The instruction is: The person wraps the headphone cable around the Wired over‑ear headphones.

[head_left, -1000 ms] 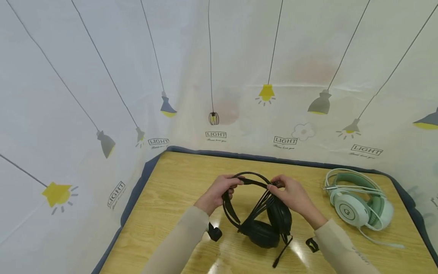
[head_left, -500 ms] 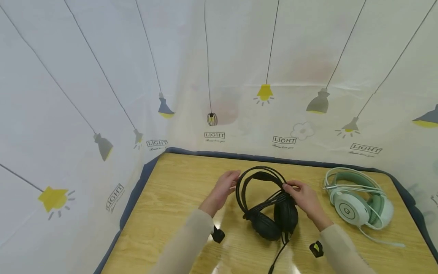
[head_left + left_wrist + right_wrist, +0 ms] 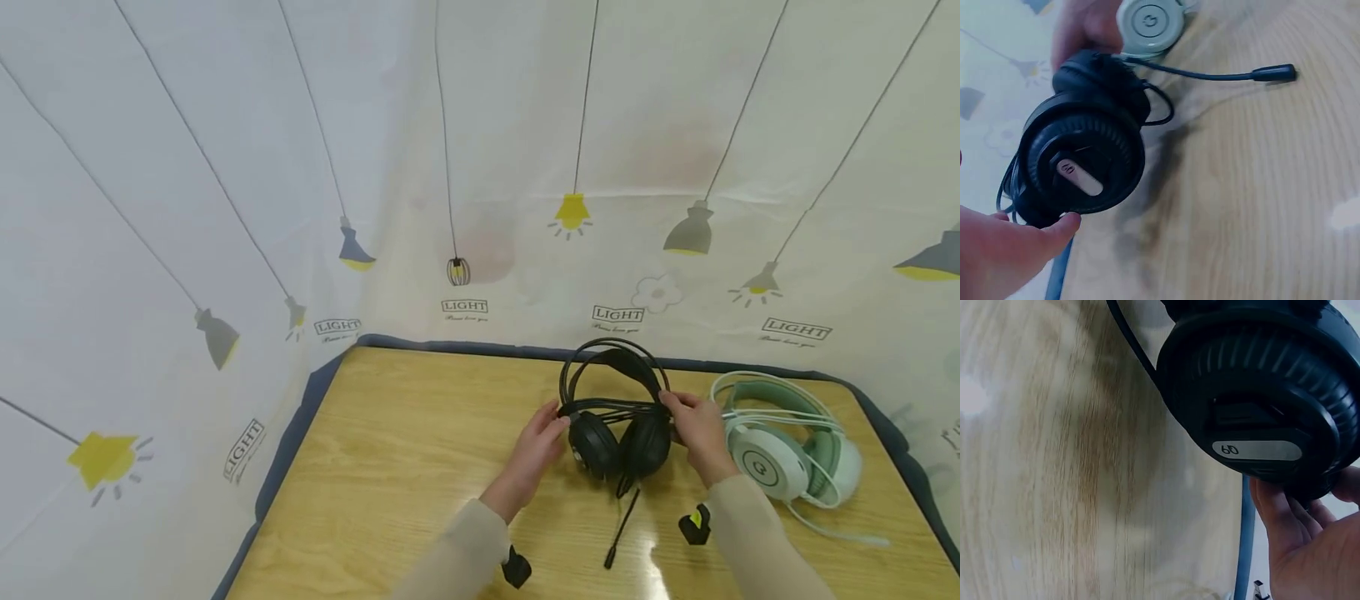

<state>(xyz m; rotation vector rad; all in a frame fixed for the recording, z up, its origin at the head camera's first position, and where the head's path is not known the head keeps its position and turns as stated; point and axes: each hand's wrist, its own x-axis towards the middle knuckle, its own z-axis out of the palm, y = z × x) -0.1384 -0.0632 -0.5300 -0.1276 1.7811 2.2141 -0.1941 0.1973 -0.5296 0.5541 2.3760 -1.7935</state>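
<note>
A black over-ear headset (image 3: 647, 443) with a cable bundled across its headband stands upright toward the back of the table, ear cups down and boom microphone (image 3: 621, 530) pointing to the front. My left hand (image 3: 528, 457) holds its left side, the thumb (image 3: 1063, 232) against the lower edge of the yoke by the left ear cup (image 3: 1082, 165); the other fingers are mostly hidden. On the opposite side, my right hand (image 3: 699, 435) pinches the headset just above the right ear cup (image 3: 1260, 400), thumb in front and fingers behind.
A pale green and white headset (image 3: 772, 462) with its own cable lies close to my right hand. The wooden table (image 3: 390, 467) ends at a dark blue border (image 3: 480, 347), below a lamp-printed cloth wall (image 3: 525, 167). Black wrist mounts (image 3: 695, 525) hang under the sleeves.
The black headset has moved right and back and turned so its ear cups face forward. My left hand came off the headband, then took hold beside the left ear cup.
</note>
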